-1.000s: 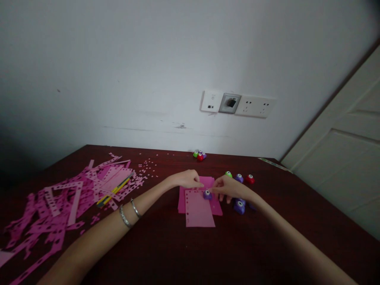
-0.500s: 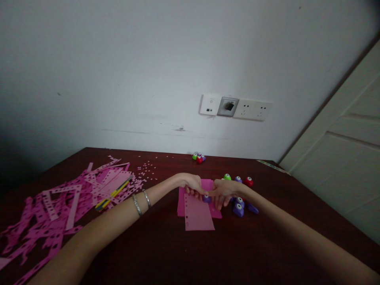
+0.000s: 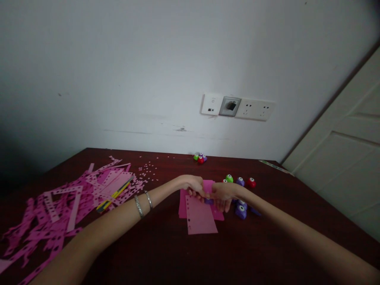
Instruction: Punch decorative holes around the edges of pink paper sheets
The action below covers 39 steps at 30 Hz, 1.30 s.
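Observation:
A light pink paper sheet [image 3: 202, 218] with punched holes down its left edge lies on darker pink sheets [image 3: 183, 206] on the dark wooden table [image 3: 184, 253]. My left hand [image 3: 194, 185], fingers curled, grips the sheet's top edge. My right hand [image 3: 223, 193] is closed over a small purple punch [image 3: 209, 201] set on that edge. The fingertips of the two hands touch above the punch, which is mostly hidden.
Green [image 3: 229, 178], purple [image 3: 240, 181] and red [image 3: 251, 182] punches stand behind my right hand, more purple ones [image 3: 241, 209] beside it, a small cluster [image 3: 200, 157] by the wall. Pink paper scraps [image 3: 56, 206] and a yellow-green pencil [image 3: 114, 194] cover the left. Wall sockets [image 3: 237, 107] and a door [image 3: 341, 158] are beyond.
My hands have come together over the purple punch, the right closing down on it and the left sliding toward it. The light pink sheet has shifted slightly.

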{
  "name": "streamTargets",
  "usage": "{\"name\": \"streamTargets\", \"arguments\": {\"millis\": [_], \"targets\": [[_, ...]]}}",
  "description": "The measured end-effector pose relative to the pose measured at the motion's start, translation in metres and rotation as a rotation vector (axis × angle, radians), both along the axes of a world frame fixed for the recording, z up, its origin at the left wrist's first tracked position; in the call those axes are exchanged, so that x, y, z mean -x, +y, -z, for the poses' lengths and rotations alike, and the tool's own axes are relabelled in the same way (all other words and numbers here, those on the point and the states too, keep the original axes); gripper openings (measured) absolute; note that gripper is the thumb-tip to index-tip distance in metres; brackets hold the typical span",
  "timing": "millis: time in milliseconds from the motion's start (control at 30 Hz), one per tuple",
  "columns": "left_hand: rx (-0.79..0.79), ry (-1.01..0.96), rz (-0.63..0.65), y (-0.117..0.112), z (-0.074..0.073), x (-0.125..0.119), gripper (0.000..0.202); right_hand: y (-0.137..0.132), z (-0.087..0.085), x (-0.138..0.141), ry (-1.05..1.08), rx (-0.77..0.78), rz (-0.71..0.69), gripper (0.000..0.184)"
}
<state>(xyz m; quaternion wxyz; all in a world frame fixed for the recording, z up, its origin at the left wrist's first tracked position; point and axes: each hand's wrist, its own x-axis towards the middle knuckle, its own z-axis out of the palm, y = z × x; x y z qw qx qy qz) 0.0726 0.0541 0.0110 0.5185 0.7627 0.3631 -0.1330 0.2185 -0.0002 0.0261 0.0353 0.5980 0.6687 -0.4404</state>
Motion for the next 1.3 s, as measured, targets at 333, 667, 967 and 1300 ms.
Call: {"name": "streamTargets", "arguments": {"millis": [333,667,967,1300], "targets": [[-0.668,-0.100,0.053,-0.033,-0.006,0.034,0.033,-0.020,-0.008,-0.015,0.020,-0.210,0.073,0.030],[-0.691,-0.022,0.111,-0.043,0.002,0.043,0.034,-0.028,0.016,-0.019,0.025,-0.658,-0.238,0.026],[-0.614,-0.025,0.146,-0.039,0.000,0.046,0.032,-0.028,0.005,-0.028,-0.023,-0.631,-0.239,0.020],[-0.613,-0.082,0.181,-0.032,0.009,0.047,0.032,-0.011,-0.029,-0.111,-0.165,-0.713,0.083,0.028]]}}
